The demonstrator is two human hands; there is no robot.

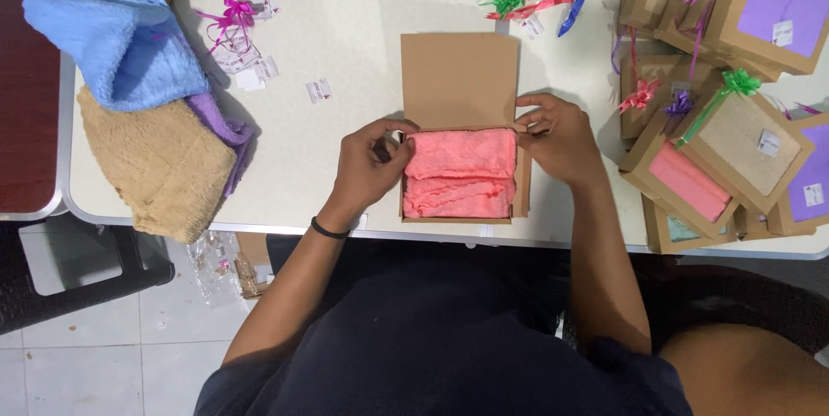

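With your left hand (367, 166) and right hand (557, 135) pinching the box (522, 183) walls, the pink towel (458, 173) between your fingertips could snag the lid (459, 79).

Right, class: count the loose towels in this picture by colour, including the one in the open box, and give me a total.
Pink towel, in the open cardboard box: 1
Blue towel: 1
Tan towel: 1
Purple towel, mostly hidden under the others: 1
Total: 4
The left hand and right hand are at the box's sides.
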